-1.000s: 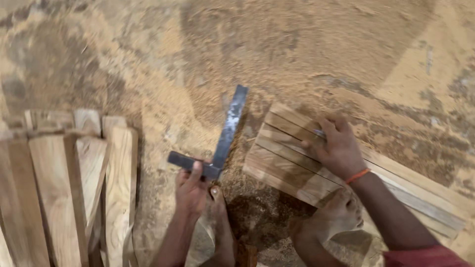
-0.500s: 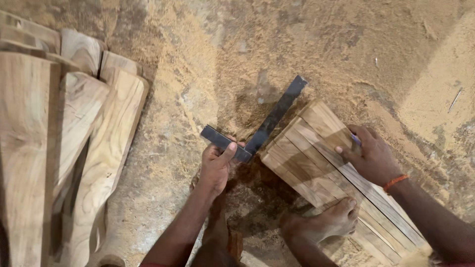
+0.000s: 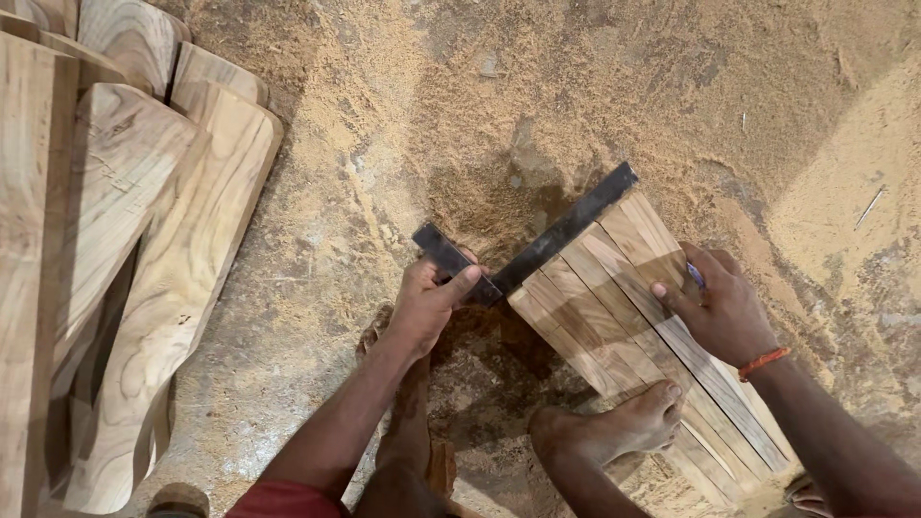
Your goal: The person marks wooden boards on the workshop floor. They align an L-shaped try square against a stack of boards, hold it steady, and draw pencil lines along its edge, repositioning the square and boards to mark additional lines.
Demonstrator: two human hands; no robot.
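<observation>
Sawdust floor (image 3: 576, 77), left hand (image 3: 427, 307) gripping square (image 3: 537, 249), right hand (image 3: 724, 307) pinching pencil (image 3: 695, 277) (barely visible), slats (image 3: 614, 317)

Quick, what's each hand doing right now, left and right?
Left hand: closed on the dark try square, held against the ends of the wooden slats.
Right hand: pressing on the slats, gripping a small purple pen-like thing.

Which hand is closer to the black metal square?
Left. The left hand grips the black metal square at its corner. The right hand rests apart from it, on the wooden slats.
</observation>
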